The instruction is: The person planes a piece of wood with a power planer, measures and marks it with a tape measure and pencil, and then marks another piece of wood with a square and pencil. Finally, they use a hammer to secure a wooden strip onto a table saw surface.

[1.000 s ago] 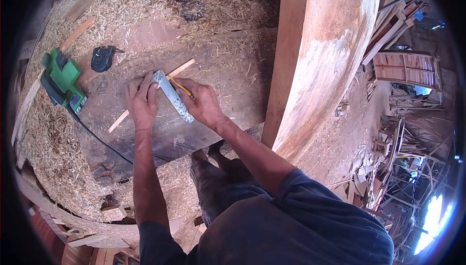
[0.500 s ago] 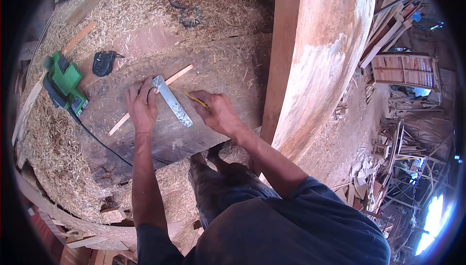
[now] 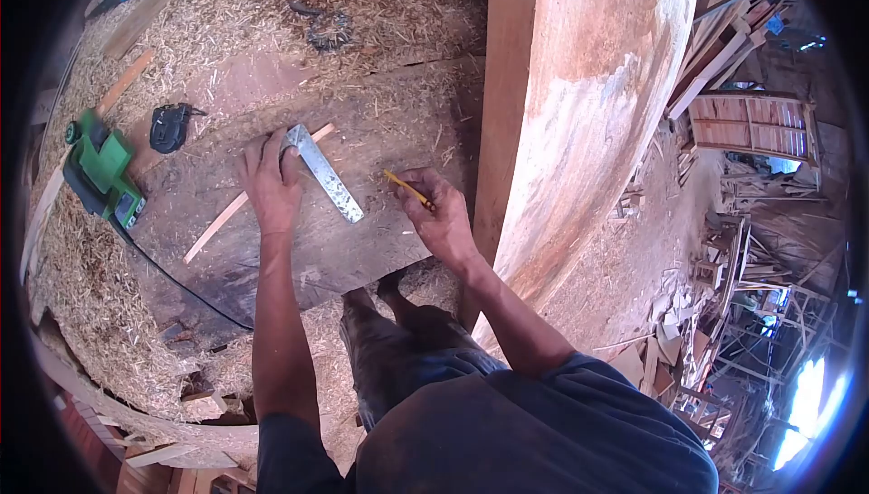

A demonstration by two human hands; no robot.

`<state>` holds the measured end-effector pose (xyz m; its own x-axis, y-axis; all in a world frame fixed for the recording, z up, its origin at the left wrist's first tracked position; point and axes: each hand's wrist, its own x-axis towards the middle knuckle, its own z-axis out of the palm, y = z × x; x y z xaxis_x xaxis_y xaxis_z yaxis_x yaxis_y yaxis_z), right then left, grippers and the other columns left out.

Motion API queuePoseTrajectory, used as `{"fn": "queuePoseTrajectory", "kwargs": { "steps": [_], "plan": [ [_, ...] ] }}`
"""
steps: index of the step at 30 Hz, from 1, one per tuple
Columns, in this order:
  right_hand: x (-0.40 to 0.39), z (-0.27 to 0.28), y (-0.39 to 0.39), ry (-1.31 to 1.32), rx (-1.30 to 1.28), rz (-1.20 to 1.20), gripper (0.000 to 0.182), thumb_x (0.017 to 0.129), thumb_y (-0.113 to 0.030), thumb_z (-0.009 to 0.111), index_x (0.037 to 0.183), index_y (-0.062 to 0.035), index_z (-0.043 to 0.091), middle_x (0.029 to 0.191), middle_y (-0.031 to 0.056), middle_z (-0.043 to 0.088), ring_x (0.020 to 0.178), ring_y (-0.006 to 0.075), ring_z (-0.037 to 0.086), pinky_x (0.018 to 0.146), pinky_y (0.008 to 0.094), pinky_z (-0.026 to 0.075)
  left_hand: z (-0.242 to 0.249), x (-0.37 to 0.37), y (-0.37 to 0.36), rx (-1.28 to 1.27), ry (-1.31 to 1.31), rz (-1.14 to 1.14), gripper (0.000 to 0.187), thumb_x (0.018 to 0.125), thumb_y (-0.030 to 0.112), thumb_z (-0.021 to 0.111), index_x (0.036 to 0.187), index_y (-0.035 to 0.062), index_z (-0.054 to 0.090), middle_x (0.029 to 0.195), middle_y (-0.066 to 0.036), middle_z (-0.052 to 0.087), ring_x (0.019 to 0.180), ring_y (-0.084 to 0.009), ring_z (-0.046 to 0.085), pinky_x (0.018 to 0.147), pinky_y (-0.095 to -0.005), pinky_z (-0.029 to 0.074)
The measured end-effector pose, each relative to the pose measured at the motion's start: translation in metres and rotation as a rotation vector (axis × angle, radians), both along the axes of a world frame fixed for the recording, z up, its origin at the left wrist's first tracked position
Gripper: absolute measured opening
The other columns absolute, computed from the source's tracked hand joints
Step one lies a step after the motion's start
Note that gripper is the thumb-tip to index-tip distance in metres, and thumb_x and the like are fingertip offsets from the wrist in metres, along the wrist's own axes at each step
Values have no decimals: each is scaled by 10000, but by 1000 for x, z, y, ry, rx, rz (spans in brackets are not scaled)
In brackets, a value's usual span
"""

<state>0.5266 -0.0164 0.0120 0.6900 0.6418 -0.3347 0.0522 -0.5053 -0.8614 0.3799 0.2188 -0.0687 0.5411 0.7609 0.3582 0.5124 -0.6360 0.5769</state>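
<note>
My left hand [image 3: 269,182] is closed around the stock end of a try square, its fingers hiding most of that end. The square's metal blade [image 3: 328,177], speckled and worn, points down and to the right. Under it a thin wooden strip [image 3: 215,228] lies slantwise on the board, passing beneath the hand and coming out past the blade. Off to the right of the blade, my right hand [image 3: 441,220] pinches a yellow pencil [image 3: 407,187], whose one end sticks out up and to the left, apart from the strip.
A green power planer [image 3: 101,168] with a cord [image 3: 176,278] rests left on the work board [image 3: 299,263]. Near it sits a black tape measure or similar case [image 3: 172,126]. Wood shavings [image 3: 100,313] surround the board. A large curved timber piece [image 3: 579,114] stands along the right.
My right hand has drawn away from the strip and square, turning the pencil. My left hand stays on the square. The whole view has shifted slightly.
</note>
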Motion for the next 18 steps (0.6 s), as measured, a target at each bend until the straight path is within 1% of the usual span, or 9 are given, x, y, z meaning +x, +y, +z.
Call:
{"fn": "queuePoseTrajectory", "kwargs": {
  "steps": [3,6,9,12,15,18],
  "plan": [
    [1,2,10,-49,18,54,266,1070,-134,686,1280,20,739,1032,88,793,944,105,702,842,297,570,3,-1,1,-39,16,-8,391,983,160,727,1372,133,737,1271,-136,654,1183,-378,571,1084,-510,428],
    [-2,7,22,-102,69,87,297,1073,-156,685,1313,12,737,1063,118,800,955,124,717,861,309,576,2,-1,0,-54,37,-12,393,997,182,727,1388,142,742,1261,-136,655,1179,-367,571,1086,-502,424],
    [-3,0,31,-145,149,114,328,1074,-172,681,1353,-6,726,1086,155,807,970,153,738,876,326,581,0,-1,1,-54,31,-15,393,1003,197,728,1392,145,747,1248,-136,657,1175,-361,573,1088,-495,422],
    [-4,-2,42,-105,186,119,331,1077,-176,665,1360,-17,725,1167,206,802,1031,238,789,898,365,597,-1,-1,2,-39,29,-22,392,1003,198,726,1391,146,750,1236,-140,660,1167,-361,576,1088,-493,422],
    [-7,-7,60,-214,189,142,337,1075,-179,655,1362,-16,719,1211,242,775,1100,339,789,911,408,605,-2,-2,3,-37,38,-26,392,1004,197,719,1391,148,751,1225,-143,662,1156,-362,582,1084,-496,424],
    [-9,-12,81,-189,199,131,337,1076,-187,648,1358,-17,718,1226,264,752,1137,403,752,925,441,606,-2,-2,4,-29,54,-29,391,1006,207,711,1392,153,751,1210,-142,664,1145,-363,587,1076,-501,428]
  ]
}}
